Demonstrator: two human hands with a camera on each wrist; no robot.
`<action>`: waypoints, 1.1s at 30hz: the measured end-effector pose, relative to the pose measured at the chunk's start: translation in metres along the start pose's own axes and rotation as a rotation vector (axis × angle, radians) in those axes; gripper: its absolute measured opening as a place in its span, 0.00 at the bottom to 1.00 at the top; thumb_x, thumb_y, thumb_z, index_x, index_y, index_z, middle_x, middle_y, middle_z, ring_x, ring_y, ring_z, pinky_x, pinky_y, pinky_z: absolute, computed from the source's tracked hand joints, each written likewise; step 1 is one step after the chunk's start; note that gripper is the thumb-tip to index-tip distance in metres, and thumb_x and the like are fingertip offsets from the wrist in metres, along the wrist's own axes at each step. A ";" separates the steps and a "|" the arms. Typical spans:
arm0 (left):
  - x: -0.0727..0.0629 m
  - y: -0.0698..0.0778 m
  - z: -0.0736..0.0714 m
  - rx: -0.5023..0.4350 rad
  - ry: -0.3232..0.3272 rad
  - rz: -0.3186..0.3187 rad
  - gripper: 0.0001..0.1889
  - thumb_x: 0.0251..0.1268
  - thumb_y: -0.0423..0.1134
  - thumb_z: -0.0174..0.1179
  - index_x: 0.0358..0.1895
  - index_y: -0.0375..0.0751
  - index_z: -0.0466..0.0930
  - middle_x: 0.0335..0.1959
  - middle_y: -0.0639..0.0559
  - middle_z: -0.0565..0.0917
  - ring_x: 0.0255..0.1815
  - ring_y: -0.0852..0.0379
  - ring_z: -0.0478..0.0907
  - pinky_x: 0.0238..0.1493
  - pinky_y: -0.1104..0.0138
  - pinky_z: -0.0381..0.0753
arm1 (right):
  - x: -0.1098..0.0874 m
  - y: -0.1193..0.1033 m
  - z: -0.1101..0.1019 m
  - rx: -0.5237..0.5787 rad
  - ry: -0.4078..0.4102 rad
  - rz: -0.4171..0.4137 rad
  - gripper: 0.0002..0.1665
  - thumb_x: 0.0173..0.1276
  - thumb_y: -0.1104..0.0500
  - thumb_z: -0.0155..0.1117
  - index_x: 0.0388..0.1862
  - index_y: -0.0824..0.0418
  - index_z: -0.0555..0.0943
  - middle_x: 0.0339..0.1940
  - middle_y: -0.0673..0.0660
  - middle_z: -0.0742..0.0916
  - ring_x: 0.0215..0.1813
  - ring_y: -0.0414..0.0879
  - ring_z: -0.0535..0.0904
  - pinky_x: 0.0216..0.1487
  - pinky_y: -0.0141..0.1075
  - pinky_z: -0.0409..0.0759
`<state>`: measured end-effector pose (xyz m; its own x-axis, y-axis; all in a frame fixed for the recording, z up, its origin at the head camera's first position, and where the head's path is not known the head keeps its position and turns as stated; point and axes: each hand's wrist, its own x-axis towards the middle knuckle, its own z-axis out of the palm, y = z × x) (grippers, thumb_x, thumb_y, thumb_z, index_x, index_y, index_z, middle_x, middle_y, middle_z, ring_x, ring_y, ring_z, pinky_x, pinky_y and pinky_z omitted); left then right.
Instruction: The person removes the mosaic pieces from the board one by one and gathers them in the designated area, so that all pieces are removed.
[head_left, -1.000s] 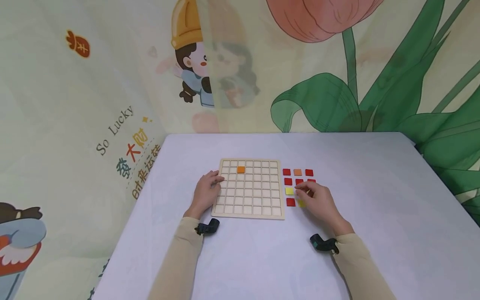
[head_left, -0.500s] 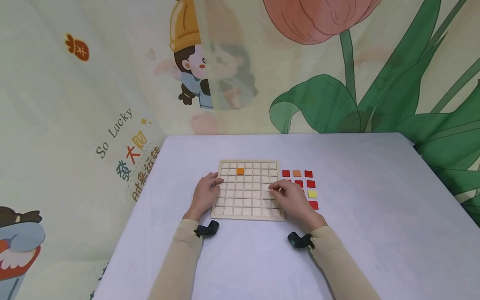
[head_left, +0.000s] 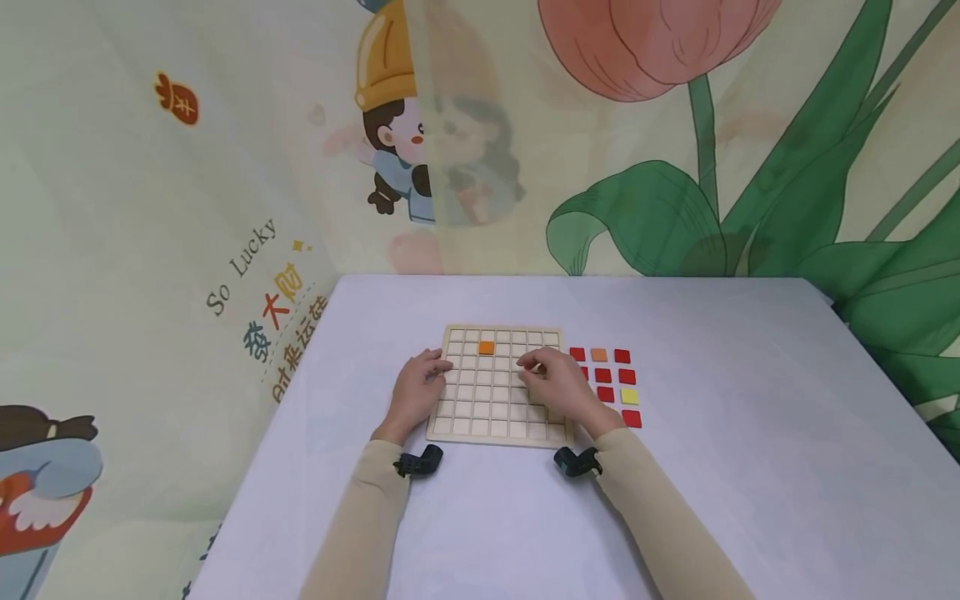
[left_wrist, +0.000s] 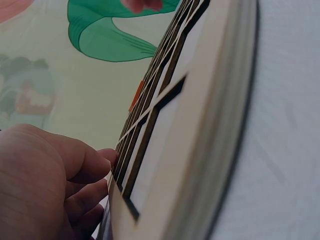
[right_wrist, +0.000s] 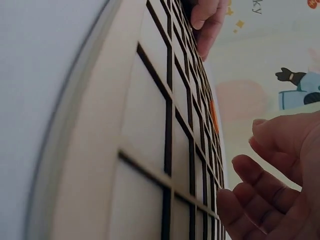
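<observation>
A square wooden grid board (head_left: 495, 443) lies flat on the table, with one orange tile (head_left: 486, 347) in an upper cell. My left hand (head_left: 417, 388) lies at the board's left edge, its fingers loosely bent and the fingertips touching the rim. Over the right half of the board hovers my right hand (head_left: 558, 383), thumb and index finger brought close together. In the right wrist view the right hand's fingers (right_wrist: 270, 175) curve above the cells. I cannot tell whether a small tile is between the thumb and index finger.
To the right of the board, loose tiles lie in rows: red tiles (head_left: 627, 377), an orange tile (head_left: 599, 355) and a yellow tile (head_left: 629, 397). My right hand and sleeve hide part of these rows. A printed curtain (head_left: 637, 125) hangs behind the white table (head_left: 480, 517).
My right hand has moved left from the loose tiles to above the board's right half, uncovering some red and yellow tiles. My left hand has stayed at the board's left edge.
</observation>
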<state>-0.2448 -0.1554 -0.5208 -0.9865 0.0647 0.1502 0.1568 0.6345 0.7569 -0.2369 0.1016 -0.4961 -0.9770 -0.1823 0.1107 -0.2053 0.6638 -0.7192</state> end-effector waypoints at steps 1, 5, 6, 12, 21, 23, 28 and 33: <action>0.000 0.001 0.001 0.000 0.000 0.002 0.15 0.66 0.30 0.52 0.50 0.38 0.84 0.68 0.45 0.72 0.75 0.46 0.58 0.80 0.59 0.46 | 0.002 0.000 0.001 -0.014 -0.003 -0.010 0.13 0.68 0.55 0.65 0.51 0.55 0.83 0.44 0.49 0.83 0.45 0.46 0.76 0.46 0.36 0.83; 0.001 0.003 0.004 0.003 -0.008 0.000 0.14 0.67 0.30 0.52 0.50 0.39 0.84 0.68 0.45 0.72 0.75 0.47 0.58 0.80 0.59 0.46 | 0.010 -0.002 0.003 -0.043 -0.017 -0.043 0.15 0.69 0.57 0.63 0.53 0.57 0.82 0.44 0.52 0.84 0.44 0.46 0.77 0.45 0.37 0.82; 0.001 0.003 0.005 0.003 -0.011 0.000 0.14 0.67 0.30 0.52 0.50 0.39 0.84 0.69 0.46 0.72 0.75 0.47 0.58 0.80 0.60 0.46 | 0.012 -0.002 0.003 -0.046 -0.020 -0.041 0.15 0.69 0.57 0.63 0.53 0.57 0.82 0.44 0.51 0.84 0.44 0.46 0.77 0.45 0.36 0.82; 0.003 0.006 0.009 0.000 -0.019 0.009 0.14 0.67 0.31 0.52 0.50 0.39 0.84 0.69 0.46 0.72 0.76 0.47 0.58 0.80 0.59 0.46 | 0.020 -0.002 0.003 -0.038 -0.028 -0.015 0.15 0.70 0.57 0.61 0.53 0.57 0.82 0.44 0.52 0.84 0.44 0.47 0.76 0.46 0.37 0.81; 0.004 0.009 0.015 0.006 -0.025 0.010 0.14 0.67 0.31 0.52 0.50 0.40 0.85 0.69 0.45 0.72 0.75 0.46 0.58 0.80 0.57 0.47 | 0.037 0.002 0.012 -0.051 -0.022 0.007 0.15 0.69 0.58 0.62 0.53 0.58 0.83 0.43 0.52 0.85 0.43 0.45 0.78 0.47 0.38 0.82; 0.002 0.007 0.012 0.008 -0.027 0.009 0.14 0.67 0.32 0.51 0.50 0.39 0.84 0.69 0.45 0.71 0.76 0.46 0.57 0.80 0.57 0.47 | 0.041 -0.002 0.015 -0.052 -0.014 0.001 0.15 0.68 0.59 0.63 0.52 0.58 0.83 0.41 0.51 0.85 0.42 0.45 0.78 0.45 0.38 0.82; -0.004 0.003 0.000 0.018 0.014 -0.015 0.14 0.67 0.30 0.51 0.50 0.38 0.84 0.68 0.45 0.72 0.75 0.46 0.58 0.80 0.59 0.47 | 0.053 -0.016 0.029 -0.021 -0.036 -0.057 0.16 0.67 0.60 0.62 0.53 0.60 0.83 0.42 0.53 0.85 0.41 0.45 0.78 0.44 0.36 0.82; -0.003 0.003 -0.002 0.019 -0.021 -0.004 0.15 0.68 0.31 0.51 0.52 0.37 0.83 0.70 0.43 0.70 0.76 0.45 0.56 0.80 0.57 0.46 | 0.059 -0.017 0.035 -0.044 -0.011 -0.032 0.17 0.66 0.59 0.65 0.54 0.60 0.83 0.42 0.52 0.84 0.40 0.44 0.77 0.44 0.36 0.81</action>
<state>-0.2410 -0.1551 -0.5175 -0.9879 0.0778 0.1339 0.1521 0.6493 0.7452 -0.2892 0.0541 -0.5011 -0.9693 -0.2117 0.1251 -0.2388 0.6889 -0.6844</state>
